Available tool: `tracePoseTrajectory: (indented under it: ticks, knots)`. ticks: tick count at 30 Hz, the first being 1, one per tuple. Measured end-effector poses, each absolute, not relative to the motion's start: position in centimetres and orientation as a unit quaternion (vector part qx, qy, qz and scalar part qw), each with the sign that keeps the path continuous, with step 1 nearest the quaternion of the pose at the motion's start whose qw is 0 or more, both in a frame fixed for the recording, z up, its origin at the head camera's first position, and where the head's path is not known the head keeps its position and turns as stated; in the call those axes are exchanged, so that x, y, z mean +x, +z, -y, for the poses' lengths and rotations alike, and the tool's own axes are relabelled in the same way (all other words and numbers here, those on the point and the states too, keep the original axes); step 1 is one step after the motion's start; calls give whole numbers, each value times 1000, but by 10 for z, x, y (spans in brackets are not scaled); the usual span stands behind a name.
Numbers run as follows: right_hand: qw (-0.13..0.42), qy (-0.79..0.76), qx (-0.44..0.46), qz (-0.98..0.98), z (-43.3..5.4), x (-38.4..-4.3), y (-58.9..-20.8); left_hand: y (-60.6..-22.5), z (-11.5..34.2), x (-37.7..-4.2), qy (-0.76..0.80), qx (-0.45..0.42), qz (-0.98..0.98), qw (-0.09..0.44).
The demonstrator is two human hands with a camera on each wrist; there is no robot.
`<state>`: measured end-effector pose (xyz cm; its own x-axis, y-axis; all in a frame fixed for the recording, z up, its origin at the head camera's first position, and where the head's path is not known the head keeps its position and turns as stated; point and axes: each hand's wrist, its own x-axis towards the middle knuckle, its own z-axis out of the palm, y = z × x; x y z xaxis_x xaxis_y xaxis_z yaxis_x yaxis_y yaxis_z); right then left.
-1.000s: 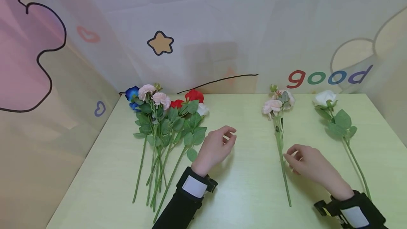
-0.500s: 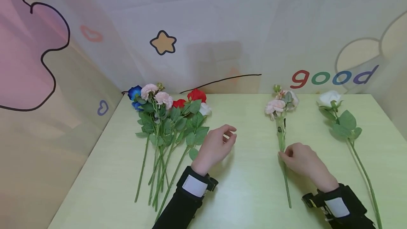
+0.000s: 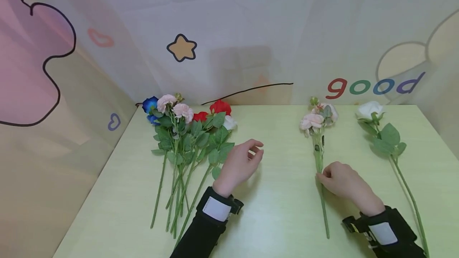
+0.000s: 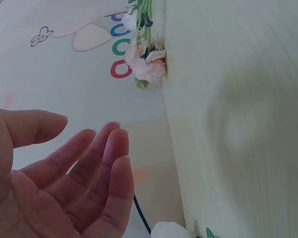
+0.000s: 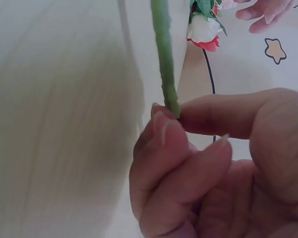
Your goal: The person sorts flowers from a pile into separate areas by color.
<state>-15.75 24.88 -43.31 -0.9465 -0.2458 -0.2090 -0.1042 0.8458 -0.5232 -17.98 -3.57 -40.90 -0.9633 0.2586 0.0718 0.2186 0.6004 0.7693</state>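
Observation:
My right hand (image 3: 346, 180) pinches the green stem (image 5: 163, 54) of a pale pink flower (image 3: 312, 122) between thumb and fingers. That flower has several blooms and a small bud at its top, and its stem runs down towards the front of the table. Over the table my left hand (image 3: 241, 165) hangs with loosely bent fingers (image 4: 116, 193) and holds nothing. It is nearest to a bunch of flowers (image 3: 195, 138) on the left, with blue, pink, red and white blooms and crossing stems. The wrist and sleeve cover part of those stems.
A single white rose (image 3: 370, 110) with a long leafy stem lies at the right, its lower end beside my right sleeve. The pale table (image 3: 276, 218) meets a printed cloth backdrop (image 3: 229, 23) at the back and left.
My right hand has moved left onto the pink flower's stem and taken it between thumb and fingers. The left hand has hardly moved.

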Motion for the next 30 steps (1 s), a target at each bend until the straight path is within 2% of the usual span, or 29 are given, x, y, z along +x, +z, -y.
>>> tracePoseTrajectory:
  ticks: [5, 15, 24, 30]
  knots:
    - [159, -265, -83, -947, -251, -157, -431, -408, 36, -179, 430, 134, -893, 22]
    - [170, -277, -79, -943, -258, -158, -424, -405, 40, -180, 421, 127, -898, 11]
    - [61, -297, -116, -946, -246, -156, -407, -396, 48, -179, 387, 130, -913, -18]
    - [29, -341, -127, -931, -233, -153, -396, -391, 55, -176, 343, 127, -930, -35]
